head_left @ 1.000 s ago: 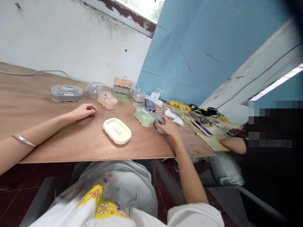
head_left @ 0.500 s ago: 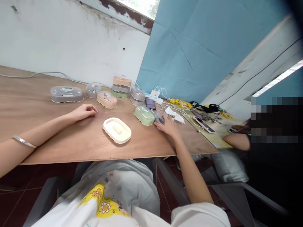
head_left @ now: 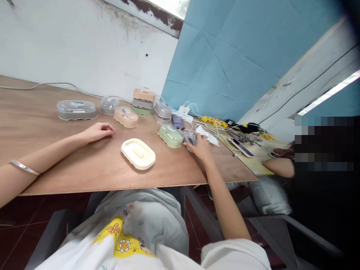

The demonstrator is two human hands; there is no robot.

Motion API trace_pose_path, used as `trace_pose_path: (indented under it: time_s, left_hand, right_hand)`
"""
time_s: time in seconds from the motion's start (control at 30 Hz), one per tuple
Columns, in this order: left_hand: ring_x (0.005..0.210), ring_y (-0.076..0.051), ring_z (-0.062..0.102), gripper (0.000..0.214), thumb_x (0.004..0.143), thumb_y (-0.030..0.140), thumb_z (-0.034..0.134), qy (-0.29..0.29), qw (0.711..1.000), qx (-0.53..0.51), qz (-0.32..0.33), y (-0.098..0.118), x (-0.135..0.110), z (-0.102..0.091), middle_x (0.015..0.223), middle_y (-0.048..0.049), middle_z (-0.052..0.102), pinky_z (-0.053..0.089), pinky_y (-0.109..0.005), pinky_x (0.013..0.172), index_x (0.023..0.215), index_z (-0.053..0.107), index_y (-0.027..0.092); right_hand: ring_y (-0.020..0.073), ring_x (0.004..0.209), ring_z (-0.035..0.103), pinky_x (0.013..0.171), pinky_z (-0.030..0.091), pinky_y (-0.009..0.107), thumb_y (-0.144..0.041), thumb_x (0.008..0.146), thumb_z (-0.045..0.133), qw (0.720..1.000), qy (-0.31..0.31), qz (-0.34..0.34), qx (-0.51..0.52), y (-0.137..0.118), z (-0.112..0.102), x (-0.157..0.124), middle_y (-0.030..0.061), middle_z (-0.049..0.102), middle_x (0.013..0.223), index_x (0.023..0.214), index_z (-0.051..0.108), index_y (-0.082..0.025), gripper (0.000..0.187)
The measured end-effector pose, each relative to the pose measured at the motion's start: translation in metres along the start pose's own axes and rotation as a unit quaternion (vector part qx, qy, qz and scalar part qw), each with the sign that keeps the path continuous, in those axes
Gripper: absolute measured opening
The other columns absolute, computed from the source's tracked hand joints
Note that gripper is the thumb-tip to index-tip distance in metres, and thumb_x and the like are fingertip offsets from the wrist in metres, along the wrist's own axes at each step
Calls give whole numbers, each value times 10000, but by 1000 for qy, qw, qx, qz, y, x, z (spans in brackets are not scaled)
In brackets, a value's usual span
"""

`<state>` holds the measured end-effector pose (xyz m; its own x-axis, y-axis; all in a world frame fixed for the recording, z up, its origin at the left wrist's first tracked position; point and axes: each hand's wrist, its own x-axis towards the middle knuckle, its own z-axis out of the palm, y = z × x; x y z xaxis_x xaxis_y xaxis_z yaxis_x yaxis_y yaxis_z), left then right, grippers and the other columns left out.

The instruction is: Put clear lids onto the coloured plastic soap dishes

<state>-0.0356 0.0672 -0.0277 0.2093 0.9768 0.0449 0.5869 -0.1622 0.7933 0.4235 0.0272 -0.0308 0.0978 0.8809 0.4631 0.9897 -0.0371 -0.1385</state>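
Note:
My right hand (head_left: pixel 199 147) reaches across the wooden table (head_left: pixel 42 131) and closes its fingers over a grey lidded box (head_left: pixel 189 138), just right of a green lidded box (head_left: pixel 170 135). My left hand (head_left: pixel 99 131) rests on the table with fingers loosely curled and nothing in it; a silver bangle (head_left: pixel 24 167) sits on that forearm. A cream oval tray (head_left: pixel 138 153) lies open between my two hands.
Several more lidded boxes stand at the back: a clear grey one (head_left: pixel 76 110), a peach one (head_left: pixel 126 116), a stack (head_left: pixel 143 101). Chargers, white cables (head_left: pixel 209 129) and a phone (head_left: pixel 241 147) lie right. Another person's arm (head_left: pixel 277 167) rests at the far right.
My right hand has shifted slightly on the grey box; the view has tilted a little. My left hand has stayed put.

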Motion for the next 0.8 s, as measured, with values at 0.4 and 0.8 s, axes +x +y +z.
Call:
trace_pose_path:
  time_s: [0.4, 0.8]
  left_hand:
    - [867, -256, 651, 403, 581, 523, 578, -6, 999, 31, 10, 0, 0, 0, 822, -40, 696, 494, -333, 816, 818, 629, 201]
    - [866, -252, 645, 359, 597, 526, 608, -10, 1000, 22, 17, -2, 0, 0, 824, -22, 699, 479, -333, 815, 792, 637, 226]
  right_hand:
    - [379, 1285, 407, 1015, 329, 567, -462, 790, 627, 997, -29, -69, 9, -2, -4, -2, 189, 452, 1349, 1321, 500, -224, 595]
    - [388, 1261, 431, 1002, 337, 574, -493, 814, 558, 998, -38, -42, 5, -4, -4, -4, 190, 443, 1349, 1368, 437, -214, 632]
